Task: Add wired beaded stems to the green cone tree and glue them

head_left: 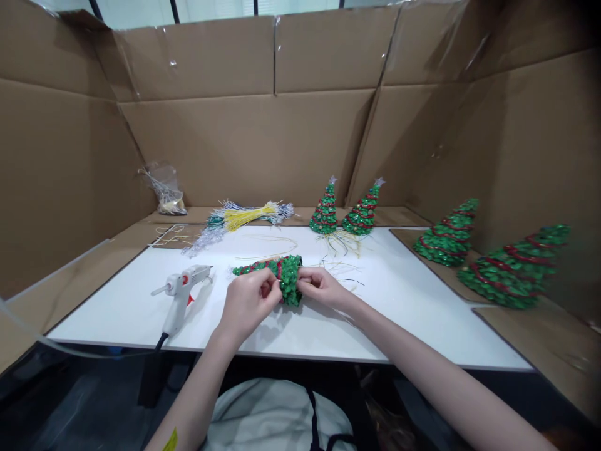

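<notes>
A small green cone tree with red trim (277,270) lies on its side on the white board (399,313), tip pointing left. My left hand (248,300) is closed on its wide base from the near side. My right hand (322,285) pinches the base from the right, fingers pressed together. Thin loose wires (345,270) trail from the base past my right hand.
A white glue gun (181,294) lies left of my hands, its cord running off the near edge. Bundled yellow, green and silver wires (244,216) and a plastic bag (164,188) sit at the back. Several finished trees (342,213) stand at back and right. Cardboard walls surround the board.
</notes>
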The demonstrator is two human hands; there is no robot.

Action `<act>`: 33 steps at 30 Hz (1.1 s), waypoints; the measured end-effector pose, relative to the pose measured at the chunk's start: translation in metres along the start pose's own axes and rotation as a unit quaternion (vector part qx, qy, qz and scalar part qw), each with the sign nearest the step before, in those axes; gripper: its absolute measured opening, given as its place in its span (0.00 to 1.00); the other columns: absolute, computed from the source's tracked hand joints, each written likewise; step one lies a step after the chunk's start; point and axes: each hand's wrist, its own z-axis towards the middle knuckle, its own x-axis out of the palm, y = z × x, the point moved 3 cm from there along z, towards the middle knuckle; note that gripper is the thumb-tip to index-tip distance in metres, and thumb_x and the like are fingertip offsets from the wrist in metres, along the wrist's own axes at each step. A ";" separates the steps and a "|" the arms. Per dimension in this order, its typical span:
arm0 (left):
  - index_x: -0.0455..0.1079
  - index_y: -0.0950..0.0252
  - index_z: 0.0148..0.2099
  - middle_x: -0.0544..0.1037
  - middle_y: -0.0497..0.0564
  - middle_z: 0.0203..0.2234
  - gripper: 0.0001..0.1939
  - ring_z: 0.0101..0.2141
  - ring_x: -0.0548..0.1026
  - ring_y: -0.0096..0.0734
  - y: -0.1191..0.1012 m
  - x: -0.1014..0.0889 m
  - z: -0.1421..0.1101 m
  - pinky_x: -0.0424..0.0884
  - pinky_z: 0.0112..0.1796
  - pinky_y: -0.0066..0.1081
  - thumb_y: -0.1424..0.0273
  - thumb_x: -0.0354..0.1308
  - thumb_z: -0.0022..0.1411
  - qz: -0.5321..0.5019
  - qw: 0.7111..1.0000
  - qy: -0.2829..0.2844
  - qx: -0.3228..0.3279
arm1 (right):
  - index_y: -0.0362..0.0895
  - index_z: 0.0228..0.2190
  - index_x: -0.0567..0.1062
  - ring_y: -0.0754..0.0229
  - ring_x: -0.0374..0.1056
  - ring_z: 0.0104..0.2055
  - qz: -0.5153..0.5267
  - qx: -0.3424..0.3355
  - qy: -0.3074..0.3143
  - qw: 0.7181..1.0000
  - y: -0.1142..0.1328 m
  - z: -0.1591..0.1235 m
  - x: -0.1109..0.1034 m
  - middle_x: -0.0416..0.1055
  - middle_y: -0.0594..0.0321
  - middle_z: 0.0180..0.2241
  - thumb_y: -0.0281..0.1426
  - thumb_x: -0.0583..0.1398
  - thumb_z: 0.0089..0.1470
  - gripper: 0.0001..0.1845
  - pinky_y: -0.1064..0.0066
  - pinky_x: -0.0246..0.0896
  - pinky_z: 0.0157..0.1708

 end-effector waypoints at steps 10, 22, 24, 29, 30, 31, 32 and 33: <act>0.70 0.65 0.29 0.72 0.45 0.21 0.08 0.23 0.68 0.24 0.000 -0.005 -0.007 0.60 0.28 0.24 0.73 0.51 0.58 -0.003 1.000 0.020 0.021 | 0.41 0.23 0.64 0.70 0.40 0.19 -0.014 -0.001 0.016 1.000 0.000 -0.001 0.002 0.44 0.73 0.17 0.45 0.56 0.54 0.20 0.74 0.36 0.20; 0.69 0.64 0.27 0.72 0.45 0.20 0.08 0.23 0.68 0.24 0.001 -0.002 -0.006 0.60 0.28 0.23 0.72 0.52 0.58 0.020 0.999 0.010 0.024 | 0.42 0.22 0.63 0.69 0.40 0.20 -0.014 -0.003 0.020 1.000 -0.004 0.000 0.001 0.43 0.73 0.17 0.46 0.55 0.54 0.21 0.74 0.36 0.20; 0.69 0.64 0.27 0.72 0.45 0.20 0.08 0.23 0.68 0.24 0.001 -0.002 -0.006 0.60 0.27 0.23 0.73 0.52 0.57 0.026 0.999 0.006 0.030 | 0.42 0.22 0.63 0.69 0.40 0.20 -0.016 -0.006 0.022 1.000 -0.005 0.000 0.001 0.43 0.73 0.17 0.46 0.55 0.54 0.21 0.74 0.36 0.20; 0.65 0.64 0.24 0.69 0.44 0.18 0.07 0.22 0.66 0.23 0.001 0.000 -0.007 0.59 0.26 0.23 0.74 0.52 0.55 0.034 0.999 -0.014 0.040 | 0.42 0.21 0.62 0.69 0.41 0.20 -0.017 -0.008 0.023 1.000 -0.004 -0.001 0.001 0.44 0.73 0.17 0.46 0.55 0.54 0.22 0.74 0.36 0.20; 0.64 0.64 0.24 0.67 0.44 0.18 0.07 0.22 0.65 0.23 0.001 0.001 -0.006 0.58 0.25 0.23 0.74 0.52 0.54 0.035 0.998 -0.022 0.038 | 0.42 0.20 0.62 0.69 0.41 0.20 -0.015 -0.008 0.024 1.000 -0.003 -0.001 0.001 0.43 0.73 0.17 0.47 0.56 0.54 0.23 0.74 0.36 0.20; 0.63 0.64 0.23 0.66 0.44 0.17 0.08 0.21 0.65 0.23 0.001 0.002 -0.006 0.57 0.25 0.23 0.74 0.52 0.53 0.038 0.998 -0.030 0.036 | 0.42 0.20 0.61 0.70 0.40 0.20 -0.013 -0.006 0.026 1.000 -0.001 -0.001 0.001 0.43 0.73 0.17 0.47 0.56 0.54 0.23 0.74 0.36 0.20; 0.62 0.64 0.22 0.66 0.43 0.17 0.08 0.21 0.64 0.23 0.001 0.002 -0.005 0.57 0.25 0.23 0.74 0.52 0.53 0.041 0.998 -0.036 0.034 | 0.42 0.20 0.61 0.70 0.40 0.20 -0.011 -0.004 0.028 1.000 0.000 -0.001 0.001 0.43 0.73 0.16 0.47 0.56 0.53 0.23 0.74 0.36 0.20; 0.61 0.64 0.22 0.65 0.43 0.16 0.08 0.21 0.64 0.23 0.001 0.003 -0.005 0.57 0.25 0.23 0.75 0.52 0.52 0.045 0.998 -0.041 0.033 | 0.42 0.20 0.61 0.70 0.40 0.20 -0.008 -0.002 0.030 1.000 0.001 -0.001 0.002 0.43 0.73 0.16 0.47 0.56 0.53 0.23 0.74 0.35 0.20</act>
